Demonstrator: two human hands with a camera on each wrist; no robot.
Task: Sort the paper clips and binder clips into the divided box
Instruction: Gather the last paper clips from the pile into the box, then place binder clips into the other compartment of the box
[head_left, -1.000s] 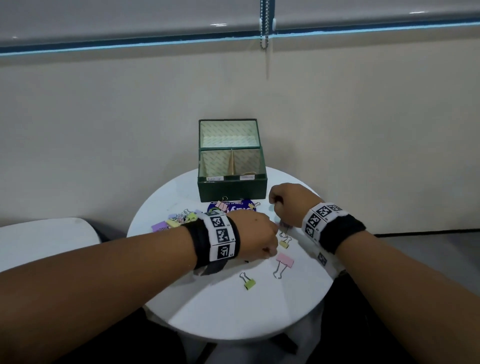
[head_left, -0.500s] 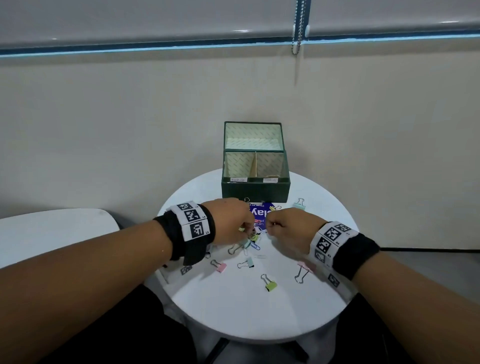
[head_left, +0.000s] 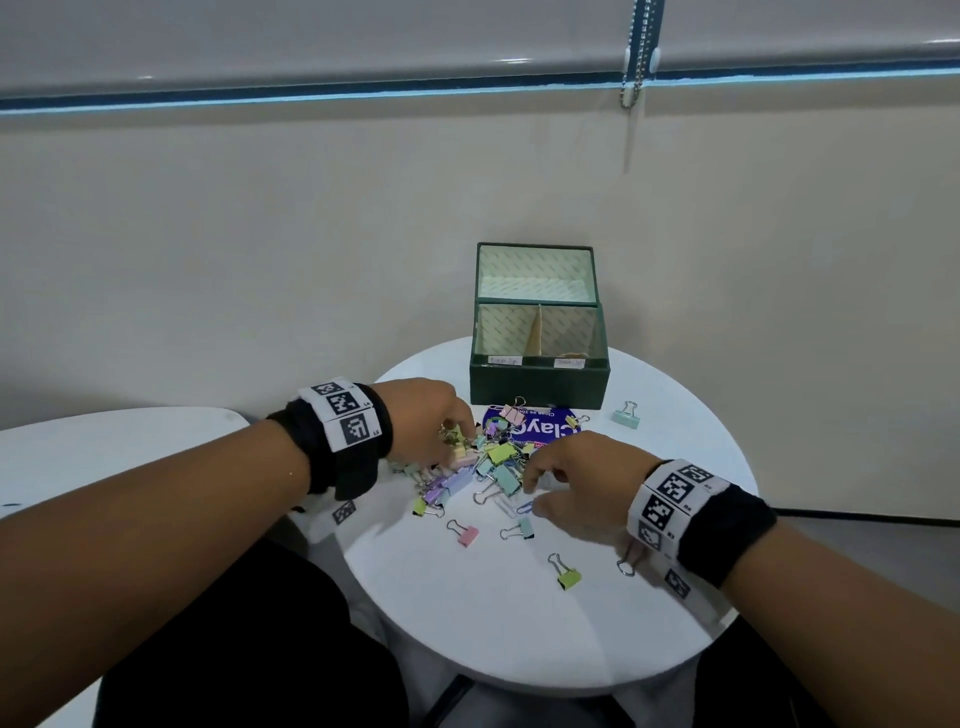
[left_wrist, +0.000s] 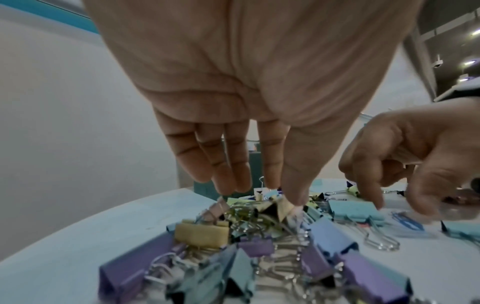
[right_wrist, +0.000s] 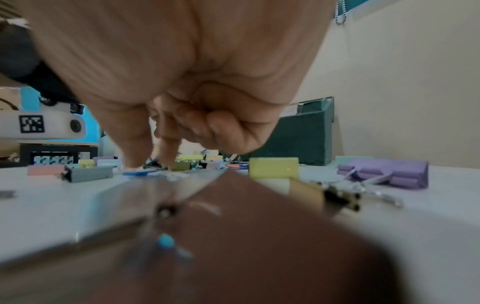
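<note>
The round table (head_left: 519, 623) is seen from above by the head view. The clip pile (left_wrist: 259, 236) is viewed close from each wrist; the right view's foreground is blurred, perhaps by nearness.

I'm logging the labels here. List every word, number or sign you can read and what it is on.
"Clay", seen upside down: blue packet in front of the green box.
Small line above it on the packet: too blurred to read.
Two white handwritten labels on the box's front rim: too small to read.
Black-and-white square codes, no words: wristbands.
</note>
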